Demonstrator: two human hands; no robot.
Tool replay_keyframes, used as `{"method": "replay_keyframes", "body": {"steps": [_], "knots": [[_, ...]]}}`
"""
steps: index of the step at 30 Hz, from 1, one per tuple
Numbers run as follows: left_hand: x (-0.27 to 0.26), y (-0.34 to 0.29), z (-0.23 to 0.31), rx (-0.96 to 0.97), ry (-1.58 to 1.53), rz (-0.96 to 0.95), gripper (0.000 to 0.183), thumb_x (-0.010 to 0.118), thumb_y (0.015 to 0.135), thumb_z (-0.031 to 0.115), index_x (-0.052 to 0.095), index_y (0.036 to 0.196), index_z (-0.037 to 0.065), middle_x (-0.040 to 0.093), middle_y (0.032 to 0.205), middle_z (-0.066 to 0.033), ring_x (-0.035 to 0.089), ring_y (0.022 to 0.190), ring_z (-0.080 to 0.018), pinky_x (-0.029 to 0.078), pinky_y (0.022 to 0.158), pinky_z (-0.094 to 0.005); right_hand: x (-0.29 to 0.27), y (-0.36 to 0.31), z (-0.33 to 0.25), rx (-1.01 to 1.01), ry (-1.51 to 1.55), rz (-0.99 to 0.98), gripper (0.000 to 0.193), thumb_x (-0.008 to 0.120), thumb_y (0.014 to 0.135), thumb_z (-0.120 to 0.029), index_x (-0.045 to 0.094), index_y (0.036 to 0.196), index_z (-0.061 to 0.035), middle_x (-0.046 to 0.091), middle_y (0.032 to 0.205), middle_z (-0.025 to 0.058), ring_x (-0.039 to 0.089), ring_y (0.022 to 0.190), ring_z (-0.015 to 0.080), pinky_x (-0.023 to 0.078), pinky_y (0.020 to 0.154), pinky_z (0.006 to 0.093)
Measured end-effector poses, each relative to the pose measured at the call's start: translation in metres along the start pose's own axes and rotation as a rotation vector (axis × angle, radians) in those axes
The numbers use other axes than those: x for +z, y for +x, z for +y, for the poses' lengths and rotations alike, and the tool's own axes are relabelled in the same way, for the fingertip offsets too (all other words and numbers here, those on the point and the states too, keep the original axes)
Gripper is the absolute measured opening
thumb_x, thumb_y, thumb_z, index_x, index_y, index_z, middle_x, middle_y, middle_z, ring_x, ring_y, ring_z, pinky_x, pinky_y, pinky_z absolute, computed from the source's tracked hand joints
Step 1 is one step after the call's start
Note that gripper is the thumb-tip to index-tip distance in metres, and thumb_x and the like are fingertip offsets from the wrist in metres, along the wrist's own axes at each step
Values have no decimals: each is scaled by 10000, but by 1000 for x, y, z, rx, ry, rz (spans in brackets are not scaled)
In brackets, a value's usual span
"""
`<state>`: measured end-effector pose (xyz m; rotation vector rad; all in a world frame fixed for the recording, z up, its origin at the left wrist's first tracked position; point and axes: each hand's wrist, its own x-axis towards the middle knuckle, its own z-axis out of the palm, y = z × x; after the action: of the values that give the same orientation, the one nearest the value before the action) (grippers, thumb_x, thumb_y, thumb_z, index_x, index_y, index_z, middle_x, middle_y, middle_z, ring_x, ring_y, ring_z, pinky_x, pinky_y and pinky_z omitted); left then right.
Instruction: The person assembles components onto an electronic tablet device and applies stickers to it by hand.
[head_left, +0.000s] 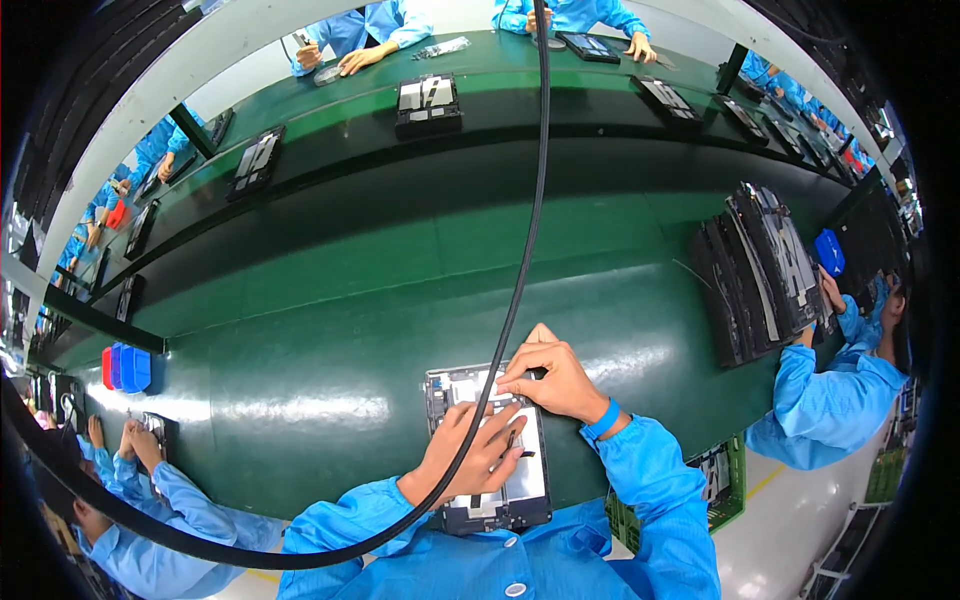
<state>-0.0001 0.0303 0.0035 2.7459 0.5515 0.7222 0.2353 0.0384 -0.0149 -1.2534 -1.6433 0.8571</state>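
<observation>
An opened tablet [520, 485], its silver battery and dark circuit boards exposed, lies on the green bench close to my body. My left hand [462, 455] rests over its middle, fingers stretched out and spread across the parts. Thumb and fingers of my right hand [556, 378] are pinched together at the tablet's upper right part. Whatever lies between those fingertips is too small to make out. A blue wrist strap [602, 420] circles my right wrist. A black cable [522, 270] hangs across the view and hides part of my left hand and the tablet.
To the right stands a tall stack of opened tablets [760, 270]. Blue and red bins [130, 368] sit at the left. More tablets [428, 103] lie along a black conveyor [340, 165] beyond the bench. Co-workers sit on both sides and opposite. A green crate [735, 490] is below right.
</observation>
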Motion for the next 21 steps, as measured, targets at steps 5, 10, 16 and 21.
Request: {"method": "replay_keyframes", "body": {"steps": [5, 10, 16, 21], "knots": [[0, 8, -11, 14, -57, 20, 328, 794, 863, 244, 824, 1147, 82, 765, 1244, -47, 642, 1007, -260, 489, 943, -441, 1, -1, -3, 14, 0, 32, 104, 917, 829, -137, 899, 931, -127, 795, 879, -13, 541, 958, 206, 488, 871, 361], [0, 11, -13, 6, -98, 16, 263, 806, 846, 208, 796, 1075, 78, 768, 1229, -47, 641, 979, -264, 494, 948, -456, -8, -4, -7, -35, 25, -35, 495, 813, 881, -51, 747, 1370, -83, 736, 1303, 95, 570, 1200, 292, 462, 1089, 424], [-3, 12, -11, -1, -108, 23, 256, 797, 856, 200, 789, 1080, 78, 766, 1227, -54, 635, 970, -269, 491, 958, -459, -20, -13, -11, 33, 107, -264, 897, 717, 842, 41, 429, 1685, -71, 569, 1586, 157, 494, 1430, 377, 353, 1265, 485], [-1, 10, -13, -10, -141, 36, 246, 789, 863, 190, 786, 1075, 65, 765, 1231, -63, 631, 967, -274, 492, 962, -466, -21, -10, -16, 96, 159, -315, 908, 692, 824, 92, 426, 1678, -63, 536, 1616, 147, 456, 1465, 375, 330, 1297, 472]]}}
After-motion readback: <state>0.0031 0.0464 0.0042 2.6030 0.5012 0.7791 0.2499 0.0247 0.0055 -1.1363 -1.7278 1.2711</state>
